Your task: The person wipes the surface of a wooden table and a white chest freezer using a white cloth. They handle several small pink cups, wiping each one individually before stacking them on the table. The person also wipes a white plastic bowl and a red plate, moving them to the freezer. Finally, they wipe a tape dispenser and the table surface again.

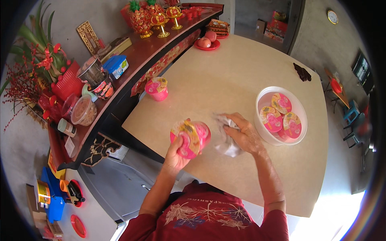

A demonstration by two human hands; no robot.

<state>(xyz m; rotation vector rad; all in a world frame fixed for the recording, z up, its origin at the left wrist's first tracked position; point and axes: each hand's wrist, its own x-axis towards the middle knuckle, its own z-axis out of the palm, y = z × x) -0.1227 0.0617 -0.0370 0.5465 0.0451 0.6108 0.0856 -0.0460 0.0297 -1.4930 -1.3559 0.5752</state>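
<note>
Over the near part of the beige table, my left hand (177,156) grips a pink lidded cup (190,138), tilted so its yellow and pink lid shows. Just to its right, my right hand (243,134) is closed on a whitish cloth (229,148), which hangs down and is blurred in places. A similar pink cup (157,89) stands upright at the table's left edge. Several more pink cups (281,103) sit inside a round white tub (260,132), to the right of my right hand.
The table (225,72) also bears a red plate of round fruit (204,42) at the far end and a dark crumpled thing (302,72) at far right. Along the left runs a red-brown altar shelf (138,50) with jars, a blue-lidded box (116,66) and gold-footed ornaments (160,24).
</note>
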